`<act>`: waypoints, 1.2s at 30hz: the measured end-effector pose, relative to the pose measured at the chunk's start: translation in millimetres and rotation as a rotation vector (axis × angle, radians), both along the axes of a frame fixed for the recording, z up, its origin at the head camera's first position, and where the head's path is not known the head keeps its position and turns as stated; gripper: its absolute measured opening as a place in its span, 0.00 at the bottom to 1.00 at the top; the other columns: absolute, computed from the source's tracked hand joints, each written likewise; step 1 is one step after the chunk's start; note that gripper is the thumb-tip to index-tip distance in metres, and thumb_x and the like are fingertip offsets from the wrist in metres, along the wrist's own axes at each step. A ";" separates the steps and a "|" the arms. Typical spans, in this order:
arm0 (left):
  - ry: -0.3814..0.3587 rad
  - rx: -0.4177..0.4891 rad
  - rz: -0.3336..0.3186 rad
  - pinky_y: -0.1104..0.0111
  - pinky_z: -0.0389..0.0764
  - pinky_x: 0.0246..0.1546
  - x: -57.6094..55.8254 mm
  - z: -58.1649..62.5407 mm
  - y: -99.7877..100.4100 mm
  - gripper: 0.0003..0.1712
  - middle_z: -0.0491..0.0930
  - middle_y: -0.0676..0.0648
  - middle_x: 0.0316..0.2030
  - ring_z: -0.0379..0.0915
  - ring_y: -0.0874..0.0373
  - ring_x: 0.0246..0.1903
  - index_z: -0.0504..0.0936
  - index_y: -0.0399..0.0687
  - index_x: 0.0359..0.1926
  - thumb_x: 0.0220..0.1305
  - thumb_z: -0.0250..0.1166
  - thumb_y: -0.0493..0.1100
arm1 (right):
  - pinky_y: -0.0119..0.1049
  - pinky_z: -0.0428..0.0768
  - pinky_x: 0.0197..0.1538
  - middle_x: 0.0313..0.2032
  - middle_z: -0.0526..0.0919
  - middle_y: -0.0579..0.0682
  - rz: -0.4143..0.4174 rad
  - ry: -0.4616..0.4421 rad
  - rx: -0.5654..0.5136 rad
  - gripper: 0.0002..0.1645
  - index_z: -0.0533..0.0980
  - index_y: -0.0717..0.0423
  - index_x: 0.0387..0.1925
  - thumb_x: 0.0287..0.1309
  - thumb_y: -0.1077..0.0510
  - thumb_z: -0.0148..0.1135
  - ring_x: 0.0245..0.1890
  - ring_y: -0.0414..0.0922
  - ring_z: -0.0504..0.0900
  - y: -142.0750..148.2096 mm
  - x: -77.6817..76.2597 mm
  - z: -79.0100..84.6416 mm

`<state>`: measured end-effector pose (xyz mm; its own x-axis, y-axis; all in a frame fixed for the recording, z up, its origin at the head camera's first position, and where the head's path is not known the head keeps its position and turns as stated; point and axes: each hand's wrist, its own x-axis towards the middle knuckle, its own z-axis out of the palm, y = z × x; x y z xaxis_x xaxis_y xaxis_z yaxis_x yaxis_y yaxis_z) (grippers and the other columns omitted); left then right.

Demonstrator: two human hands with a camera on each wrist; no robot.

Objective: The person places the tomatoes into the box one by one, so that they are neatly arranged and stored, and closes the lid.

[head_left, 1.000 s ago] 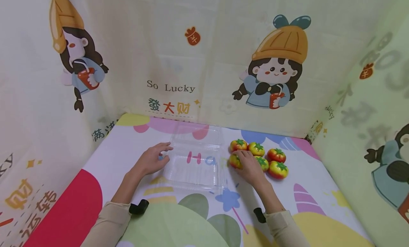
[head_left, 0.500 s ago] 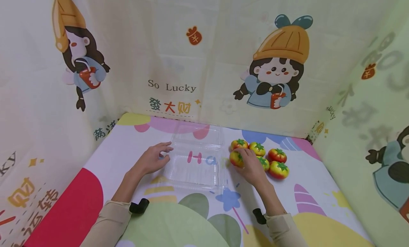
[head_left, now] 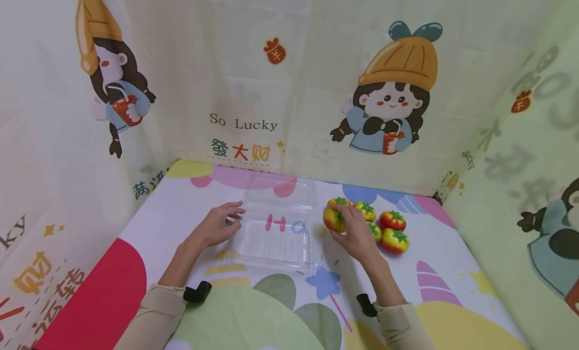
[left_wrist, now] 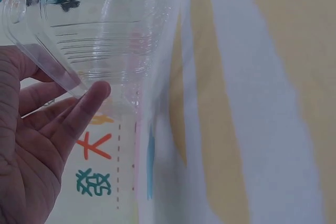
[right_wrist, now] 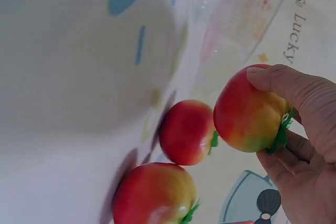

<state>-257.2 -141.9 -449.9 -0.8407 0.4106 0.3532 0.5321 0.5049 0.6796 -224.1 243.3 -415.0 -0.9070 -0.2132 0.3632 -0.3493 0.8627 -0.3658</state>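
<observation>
My right hand (head_left: 356, 233) grips a red-and-yellow tomato (right_wrist: 249, 114) with a green leafy top, thumb on one side and fingers on the other. In the right wrist view this tomato is off the table, in front of two more: a smaller-looking tomato (right_wrist: 186, 131) and a nearer tomato (right_wrist: 152, 195). A clear plastic clamshell box (head_left: 273, 244) lies with its lid (head_left: 280, 191) folded back. At the box's left edge rests my left hand (head_left: 218, 225), thumb and fingers loosely spread around the corner. Whether it presses the plastic is unclear.
Right of the box lie several other tomatoes, among them a red tomato (head_left: 392, 221) and a front tomato (head_left: 394, 241). The tabletop (head_left: 434, 239) has a colourful printed cover. Printed cloth walls (head_left: 298, 88) enclose its back and sides.
My right hand has closed round the front-left tomato and lifted it slightly, so it now overlaps the tomato behind. The left hand and box stay nearly still.
</observation>
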 end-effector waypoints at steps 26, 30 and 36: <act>-0.020 -0.003 0.021 0.55 0.88 0.46 2.1 0.4 2.2 0.20 0.74 0.28 0.65 0.86 0.45 0.45 0.83 0.27 0.54 0.63 0.60 0.32 | 0.57 0.78 0.64 0.62 0.77 0.57 0.046 0.020 -0.070 0.38 0.74 0.52 0.62 0.49 0.62 0.79 0.65 0.57 0.72 -37.2 3.6 23.0; -0.026 -0.004 0.023 0.54 0.88 0.46 2.6 0.9 2.5 0.20 0.74 0.29 0.65 0.86 0.45 0.46 0.83 0.27 0.55 0.63 0.61 0.32 | 0.55 0.80 0.62 0.63 0.76 0.56 0.044 0.003 -0.081 0.39 0.73 0.50 0.63 0.50 0.61 0.79 0.65 0.56 0.73 -44.4 4.0 21.6; -0.021 0.004 0.015 0.56 0.88 0.45 2.0 1.0 3.0 0.20 0.73 0.28 0.65 0.86 0.45 0.46 0.82 0.26 0.54 0.63 0.61 0.32 | 0.55 0.80 0.62 0.63 0.76 0.55 0.055 -0.005 -0.097 0.40 0.72 0.49 0.64 0.50 0.59 0.79 0.65 0.56 0.73 -55.7 4.8 21.3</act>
